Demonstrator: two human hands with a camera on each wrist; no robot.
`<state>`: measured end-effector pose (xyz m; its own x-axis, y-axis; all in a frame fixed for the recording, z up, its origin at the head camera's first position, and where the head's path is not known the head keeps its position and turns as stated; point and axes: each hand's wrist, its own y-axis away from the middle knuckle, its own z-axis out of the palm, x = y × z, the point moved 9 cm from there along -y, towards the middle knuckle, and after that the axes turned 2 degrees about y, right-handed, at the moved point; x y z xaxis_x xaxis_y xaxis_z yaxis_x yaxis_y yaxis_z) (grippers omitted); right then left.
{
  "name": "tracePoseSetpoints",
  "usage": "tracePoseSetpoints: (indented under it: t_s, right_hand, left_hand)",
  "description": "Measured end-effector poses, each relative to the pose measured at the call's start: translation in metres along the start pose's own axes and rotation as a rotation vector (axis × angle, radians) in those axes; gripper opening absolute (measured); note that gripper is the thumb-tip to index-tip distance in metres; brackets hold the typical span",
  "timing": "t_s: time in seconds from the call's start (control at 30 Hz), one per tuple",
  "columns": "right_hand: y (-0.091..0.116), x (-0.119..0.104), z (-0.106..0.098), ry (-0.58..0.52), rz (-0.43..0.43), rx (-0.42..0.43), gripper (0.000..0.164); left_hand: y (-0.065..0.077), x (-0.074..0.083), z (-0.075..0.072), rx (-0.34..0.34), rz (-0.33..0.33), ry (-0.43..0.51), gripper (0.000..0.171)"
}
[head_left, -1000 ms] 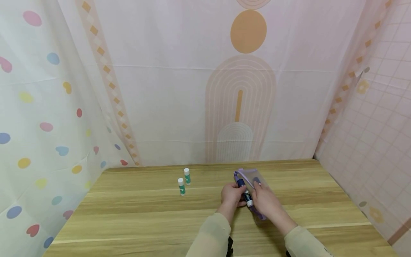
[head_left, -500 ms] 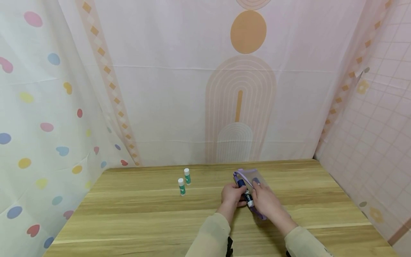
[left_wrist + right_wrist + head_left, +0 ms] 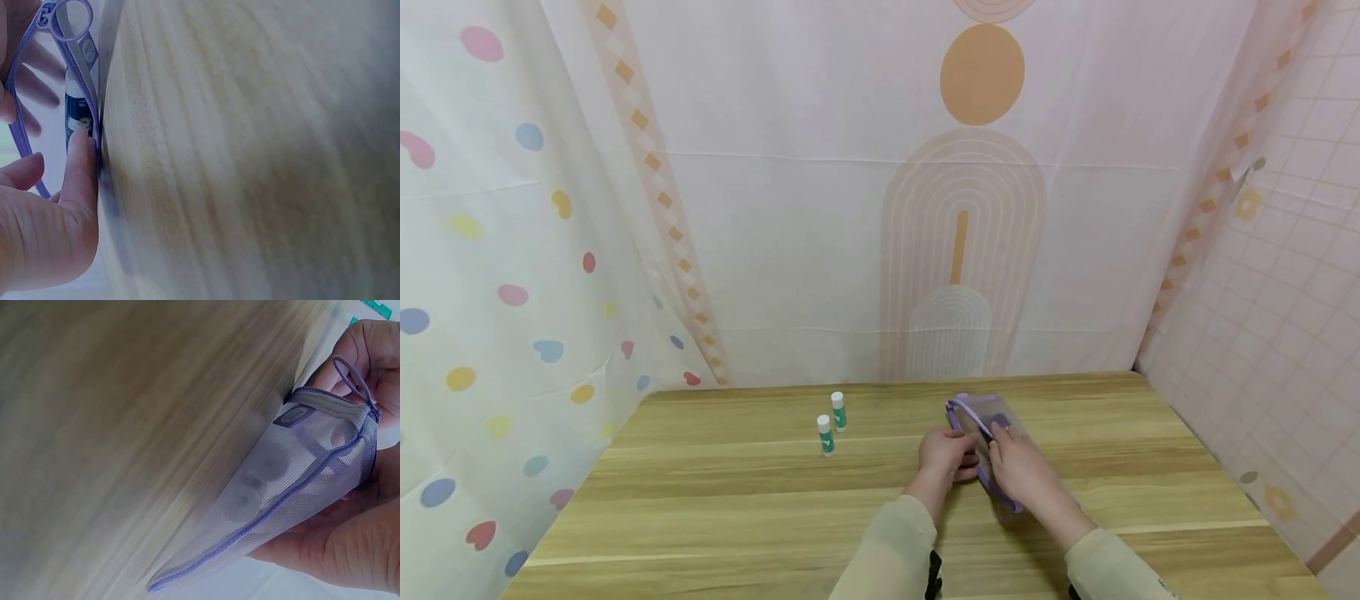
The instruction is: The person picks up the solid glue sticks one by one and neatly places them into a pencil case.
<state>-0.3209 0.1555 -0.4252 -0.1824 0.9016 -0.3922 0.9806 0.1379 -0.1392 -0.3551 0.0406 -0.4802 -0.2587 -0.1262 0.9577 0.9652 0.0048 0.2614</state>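
A lilac mesh zip pouch (image 3: pixel 294 481) lies on the table with its zipped mouth spread apart. My right hand (image 3: pixel 1022 471) grips its upper side, the fingers showing behind the zipper edge in the left wrist view. My left hand (image 3: pixel 946 454) is at the mouth; one fairly straight fingertip touches a dark-labelled glue stick (image 3: pixel 77 112) inside, thumb held apart from it. Round ends of tubes (image 3: pixel 242 500) show faintly through the mesh. A ring zipper pull (image 3: pixel 74 19) stands at one end of the mouth.
Two white-capped green glue sticks (image 3: pixel 826 435) (image 3: pixel 839 412) stand upright left of the hands on the wood-grain table (image 3: pixel 715 483). Patterned curtains (image 3: pixel 805 250) hang behind and at both sides.
The dark glue stick, lying across the pouch mouth in my left hand before, has moved right into the pouch. The right hand stays in place on the pouch.
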Motion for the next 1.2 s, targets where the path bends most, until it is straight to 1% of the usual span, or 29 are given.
tracePoseSetpoints:
  t_s: [0.13,0.3,0.53,0.73,1.07,1.2]
  right_hand:
    - [0.0,0.0,0.0,0.005,-0.001,0.008,0.042]
    - [0.0,0.001,0.001,0.006,-0.001,0.007,0.043]
    - [0.0,0.0,0.0,0.016,-0.013,0.017,0.042]
    - [0.0,-0.001,-0.002,0.012,-0.008,0.009,0.042]
    - [0.0,-0.001,-0.002,0.02,-0.01,0.01,0.042]
    - [0.0,0.0,-0.001,0.013,-0.001,0.007,0.043]
  left_hand:
    - [0.001,0.001,0.001,-0.015,0.008,-0.009,0.037]
    - [0.002,0.001,0.001,-0.036,0.015,0.005,0.037]
    - [0.004,0.0,0.0,-0.065,0.021,0.05,0.037]
    - [0.007,0.001,-0.001,-0.073,0.023,0.061,0.031]
    - [0.015,0.004,-0.003,-0.1,0.023,0.085,0.031]
    - [0.017,0.004,-0.003,-0.108,0.018,0.11,0.03]
